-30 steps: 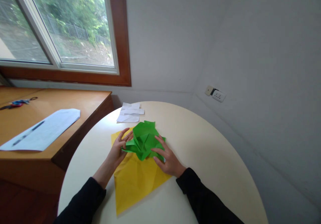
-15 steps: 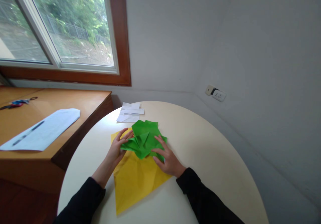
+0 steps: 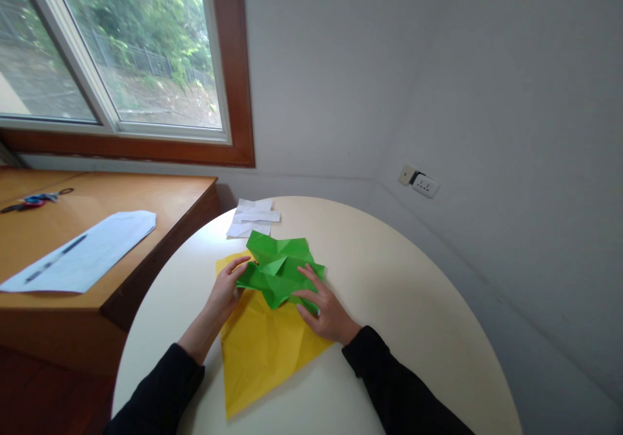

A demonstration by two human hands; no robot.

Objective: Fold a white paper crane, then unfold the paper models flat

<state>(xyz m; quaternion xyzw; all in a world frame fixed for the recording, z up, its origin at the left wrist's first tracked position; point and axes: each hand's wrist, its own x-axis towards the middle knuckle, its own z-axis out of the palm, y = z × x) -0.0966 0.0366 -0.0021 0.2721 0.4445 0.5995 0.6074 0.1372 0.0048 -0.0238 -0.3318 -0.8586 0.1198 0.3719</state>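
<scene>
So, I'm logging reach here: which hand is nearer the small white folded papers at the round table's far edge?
Left. The left hand lies just below the small white folded papers; the right hand sits farther right and nearer the person.

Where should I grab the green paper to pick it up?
Probably pinch the green paper at its far edge near the white slips, coming from the window side. That edge is free, while the left hand and right hand cover its near corners.
</scene>
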